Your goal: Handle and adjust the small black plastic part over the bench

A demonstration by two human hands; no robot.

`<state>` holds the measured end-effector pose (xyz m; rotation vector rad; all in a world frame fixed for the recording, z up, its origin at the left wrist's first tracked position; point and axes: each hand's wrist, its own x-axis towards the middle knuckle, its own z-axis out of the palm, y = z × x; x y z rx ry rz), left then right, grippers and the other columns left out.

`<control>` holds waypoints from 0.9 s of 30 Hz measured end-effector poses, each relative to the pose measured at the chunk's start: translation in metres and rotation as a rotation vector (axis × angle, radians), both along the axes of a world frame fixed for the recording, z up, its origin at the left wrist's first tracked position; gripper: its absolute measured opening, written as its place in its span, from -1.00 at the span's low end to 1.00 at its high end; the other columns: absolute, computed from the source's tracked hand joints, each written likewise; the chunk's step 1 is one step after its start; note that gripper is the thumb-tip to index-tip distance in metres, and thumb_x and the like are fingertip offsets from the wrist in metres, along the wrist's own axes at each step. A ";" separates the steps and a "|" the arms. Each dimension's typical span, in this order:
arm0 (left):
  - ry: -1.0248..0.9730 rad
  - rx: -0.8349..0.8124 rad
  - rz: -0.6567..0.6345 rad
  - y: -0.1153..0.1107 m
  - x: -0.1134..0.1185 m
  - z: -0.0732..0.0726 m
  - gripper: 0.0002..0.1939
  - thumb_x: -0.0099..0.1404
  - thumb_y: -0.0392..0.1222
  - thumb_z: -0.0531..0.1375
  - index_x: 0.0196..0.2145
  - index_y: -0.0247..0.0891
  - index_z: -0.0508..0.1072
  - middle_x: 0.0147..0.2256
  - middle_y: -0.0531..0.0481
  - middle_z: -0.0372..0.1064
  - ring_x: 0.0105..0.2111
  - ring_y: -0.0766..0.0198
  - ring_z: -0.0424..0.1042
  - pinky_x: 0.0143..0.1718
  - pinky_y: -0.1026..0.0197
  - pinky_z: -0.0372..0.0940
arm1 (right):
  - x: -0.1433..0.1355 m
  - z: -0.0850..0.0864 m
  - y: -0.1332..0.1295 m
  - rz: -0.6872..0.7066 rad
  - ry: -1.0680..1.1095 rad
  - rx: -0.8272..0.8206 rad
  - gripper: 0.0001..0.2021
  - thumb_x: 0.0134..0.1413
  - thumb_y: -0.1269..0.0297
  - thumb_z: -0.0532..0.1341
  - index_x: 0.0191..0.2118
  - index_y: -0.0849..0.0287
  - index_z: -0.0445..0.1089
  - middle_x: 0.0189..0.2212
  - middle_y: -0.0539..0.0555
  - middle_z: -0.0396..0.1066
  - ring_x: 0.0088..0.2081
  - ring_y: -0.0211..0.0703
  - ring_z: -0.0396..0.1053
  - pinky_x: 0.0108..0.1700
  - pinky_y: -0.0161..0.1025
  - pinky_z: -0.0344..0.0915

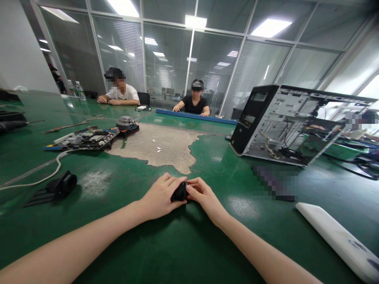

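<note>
Near the middle of the green table (142,244), my left hand (161,195) is wrapped round a small black object (179,192), whose exact kind I cannot make out. My right hand (201,193) pinches the right side of the same object with thumb and fingers. Both hands meet just in front of the worn bare patch (166,150) of the tabletop. The palms and part of the object are hidden behind the fingers.
An open computer case (251,122) stands at the right, with a white slab (334,236) nearer me. To the left lie a circuit board (85,139), a fan-like part (127,123) and a black bracket (60,185). Two people sit across, near a blue bar (195,116).
</note>
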<state>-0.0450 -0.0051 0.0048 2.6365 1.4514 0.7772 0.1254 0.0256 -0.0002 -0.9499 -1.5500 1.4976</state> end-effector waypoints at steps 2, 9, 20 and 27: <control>-0.020 0.004 0.022 0.001 0.000 -0.002 -0.37 0.15 -0.01 0.16 0.10 -0.27 0.05 -0.04 -0.17 0.24 -0.09 0.04 0.24 -0.06 0.00 0.17 | 0.000 0.000 0.000 0.004 -0.009 -0.009 -0.70 -0.11 0.08 0.22 -0.29 0.18 0.28 -0.35 0.01 0.32 -0.33 -0.25 0.30 -0.23 -0.23 0.27; -0.089 -0.142 -0.027 0.002 0.000 -0.007 -0.52 0.19 -0.11 0.13 0.02 -0.24 0.09 -0.09 -0.14 0.25 -0.10 0.12 0.29 -0.10 0.10 0.22 | 0.004 0.001 -0.001 0.083 0.023 0.048 -0.71 -0.15 0.17 0.26 -0.27 0.14 0.27 -0.33 0.00 0.32 -0.28 -0.24 0.31 -0.19 -0.23 0.25; -0.299 -0.286 0.169 0.006 0.003 -0.015 -0.19 0.00 -0.07 0.27 0.10 -0.31 -0.05 -0.12 -0.20 0.30 -0.12 0.03 0.33 -0.13 0.06 0.22 | 0.001 -0.002 -0.001 0.030 -0.007 0.069 -0.70 -0.16 0.19 0.26 -0.26 0.13 0.24 -0.35 0.00 0.30 -0.31 -0.22 0.32 -0.18 -0.16 0.25; -0.134 -0.279 0.177 0.009 0.002 -0.016 -0.25 0.03 -0.01 0.25 0.09 -0.38 0.06 -0.11 -0.27 0.27 -0.08 -0.03 0.27 -0.11 0.04 0.19 | 0.003 0.002 -0.004 0.086 0.072 0.028 -0.66 -0.20 0.19 0.29 -0.26 0.11 0.21 -0.31 -0.01 0.32 -0.24 -0.21 0.32 -0.11 -0.17 0.22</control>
